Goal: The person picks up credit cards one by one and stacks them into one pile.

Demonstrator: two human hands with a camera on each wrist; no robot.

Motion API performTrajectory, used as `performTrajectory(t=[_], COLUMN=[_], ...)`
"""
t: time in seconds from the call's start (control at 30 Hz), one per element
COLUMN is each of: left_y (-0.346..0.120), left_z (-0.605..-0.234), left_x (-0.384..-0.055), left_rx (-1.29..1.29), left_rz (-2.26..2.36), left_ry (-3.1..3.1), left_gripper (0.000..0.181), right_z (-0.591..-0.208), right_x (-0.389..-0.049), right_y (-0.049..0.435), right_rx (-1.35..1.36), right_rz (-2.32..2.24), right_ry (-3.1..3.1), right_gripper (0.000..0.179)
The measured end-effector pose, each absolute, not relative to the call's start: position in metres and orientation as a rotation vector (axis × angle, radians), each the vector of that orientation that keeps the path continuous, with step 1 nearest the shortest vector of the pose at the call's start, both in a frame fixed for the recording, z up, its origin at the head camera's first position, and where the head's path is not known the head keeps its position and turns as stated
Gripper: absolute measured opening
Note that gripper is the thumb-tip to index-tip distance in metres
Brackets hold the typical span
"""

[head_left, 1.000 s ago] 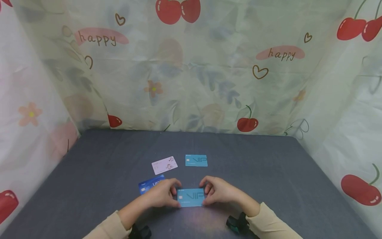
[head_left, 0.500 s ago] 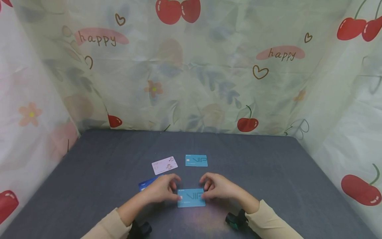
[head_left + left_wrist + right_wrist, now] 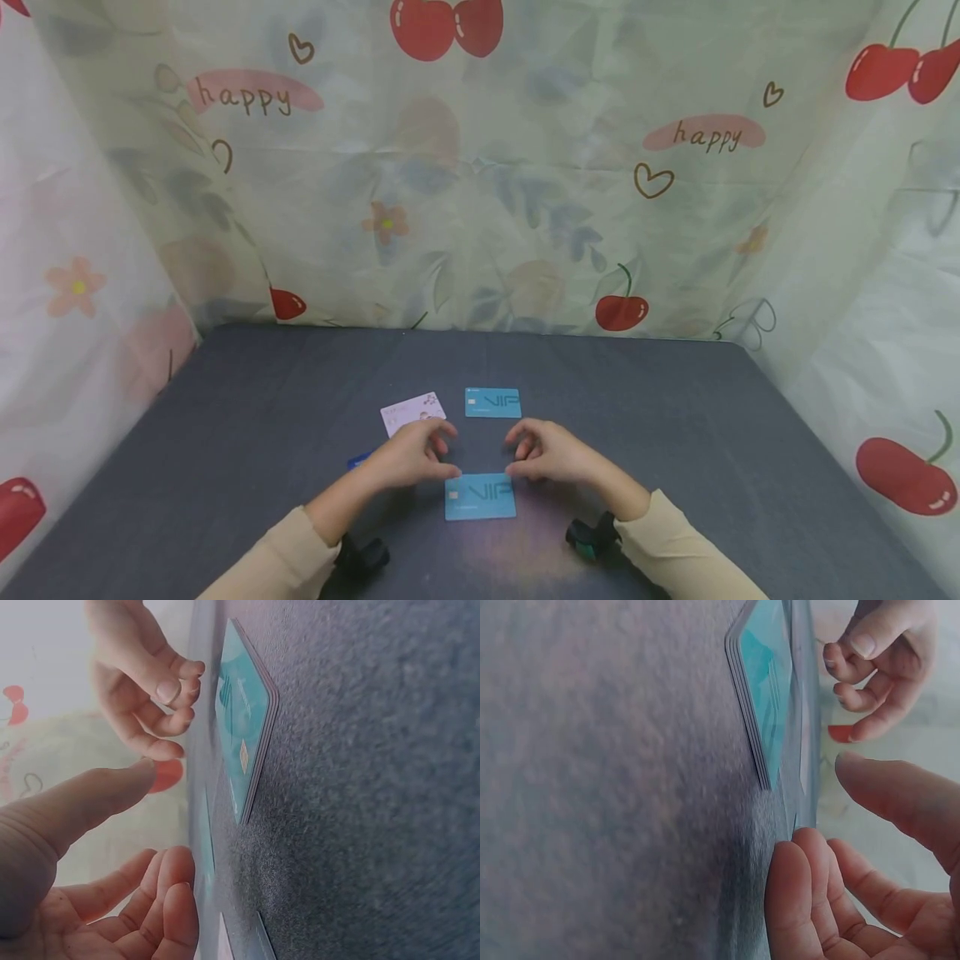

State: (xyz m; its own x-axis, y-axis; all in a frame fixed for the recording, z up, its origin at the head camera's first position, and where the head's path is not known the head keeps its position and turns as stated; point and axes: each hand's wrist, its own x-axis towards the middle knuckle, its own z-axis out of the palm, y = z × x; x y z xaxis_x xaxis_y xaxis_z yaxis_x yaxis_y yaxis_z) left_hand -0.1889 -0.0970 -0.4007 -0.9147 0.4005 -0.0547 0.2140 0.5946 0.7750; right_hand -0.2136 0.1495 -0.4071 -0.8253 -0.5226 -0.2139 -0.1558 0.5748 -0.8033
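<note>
A neat stack of several cards (image 3: 480, 506) lies flat on the dark cloth, topped by a teal one printed "VIP"; its layered edges show in both wrist views. My left hand (image 3: 415, 455) hovers over its far left corner, thumb and fingers apart with nothing between them. Opposite, my right hand (image 3: 552, 454) is held the same way by the far right corner. Both wrist views show a gap between the fingers and the stack (image 3: 247, 724). Beyond the hands are a single teal VIP card (image 3: 492, 402) and a pink card (image 3: 407, 409), partly covered by my left hand.
A blue card (image 3: 357, 460) is mostly hidden under my left hand. The dark cloth (image 3: 637, 400) spreads over the table to a printed curtain (image 3: 495, 208) at the back and sides. Black wrist devices (image 3: 592, 537) sit below both sleeves.
Both hands have left the sides of the card stack and moved up and away from me. The stack stays in place. My left hand now covers more of the blue and pink cards.
</note>
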Motion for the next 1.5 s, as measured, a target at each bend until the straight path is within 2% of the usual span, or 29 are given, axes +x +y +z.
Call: performTrajectory(t=[0.57, 0.97, 1.5], left_y=[-0.095, -0.085, -0.072], left_z=[-0.406, -0.408, -0.409], left_x=[-0.213, -0.234, -0.252], left_rx=[0.459, 0.285, 0.278], left_rz=[1.286, 1.3, 1.268], left_ry=[2.648, 2.667, 2.714], left_gripper=[0.047, 0.044, 0.049], right_z=[-0.409, -0.412, -0.412], right_x=[-0.233, -0.25, -0.27], right_y=[0.156, 0.156, 0.154], right_rx=[-0.52, -0.407, -0.269], right_rz=[-1.181, -1.182, -1.163], right_ry=[2.454, 2.525, 2.574], right_gripper=[0.037, 0.038, 0.04])
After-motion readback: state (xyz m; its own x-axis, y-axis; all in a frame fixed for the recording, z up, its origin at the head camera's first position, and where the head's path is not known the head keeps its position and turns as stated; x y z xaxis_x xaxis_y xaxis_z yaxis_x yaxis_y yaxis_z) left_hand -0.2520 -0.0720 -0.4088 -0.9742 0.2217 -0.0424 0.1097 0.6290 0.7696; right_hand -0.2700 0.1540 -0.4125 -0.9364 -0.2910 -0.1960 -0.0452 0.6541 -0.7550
